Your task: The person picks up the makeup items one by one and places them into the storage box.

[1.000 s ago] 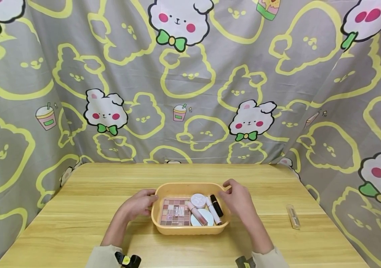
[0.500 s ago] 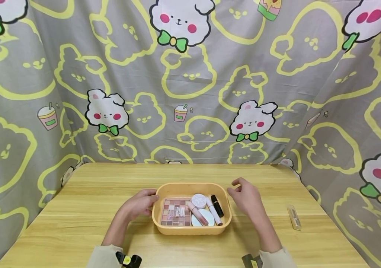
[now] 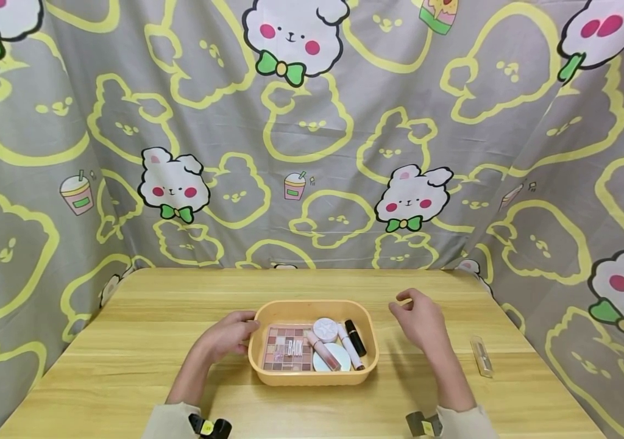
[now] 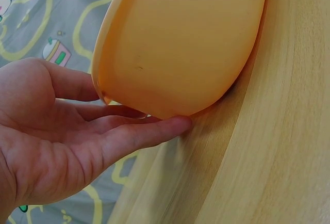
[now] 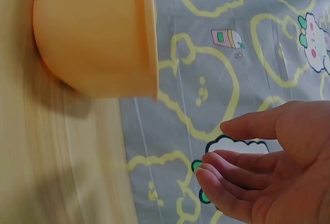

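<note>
A yellow-orange plastic basket (image 3: 312, 379) sits mid-table with makeup inside. At its left end my left hand (image 3: 228, 336) grips the wall; the left wrist view shows fingers (image 4: 172, 126) against the basket's outer side (image 4: 180, 38). To the right of the basket, my right hand (image 3: 420, 320) is raised and apart from it, fingers loosely bent and holding nothing. In the basket lie an eyeshadow palette (image 3: 279, 355), a round white compact (image 3: 325, 330), a pale round case (image 3: 339, 352), a pink lip gloss tube (image 3: 325, 352), a white tube (image 3: 349, 345) and a black tube (image 3: 355, 337).
A small clear case (image 3: 481, 356) lies on the wooden table (image 3: 191, 292) to the right of my right hand. Grey curtains (image 3: 312, 238) with a cartoon print hang behind the table and along both sides.
My right hand has let go of the basket's right end and moved away to the right. My left hand and the basket stay in place.
</note>
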